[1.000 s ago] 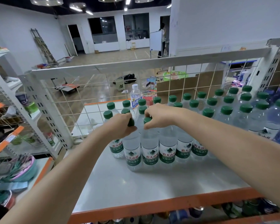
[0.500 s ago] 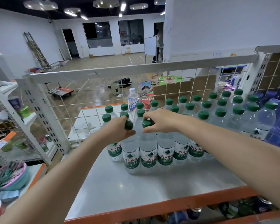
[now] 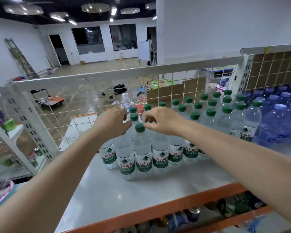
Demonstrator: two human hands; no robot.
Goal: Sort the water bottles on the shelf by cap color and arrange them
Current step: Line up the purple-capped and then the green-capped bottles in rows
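Left hand (image 3: 111,122), right hand (image 3: 161,121) loosely curled, gripping nothing; clear green-capped bottles (image 3: 142,148) below.

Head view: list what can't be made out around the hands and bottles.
- Left hand: its fingertips curl out of sight, so any grip is unclear.
- Front bottles left of the green-capped bottle: caps covered by the left hand.
- Blue bottles: cut off by the right edge.
- White-capped bottle: label too small to read.
- Lower shelf: contents blurred.
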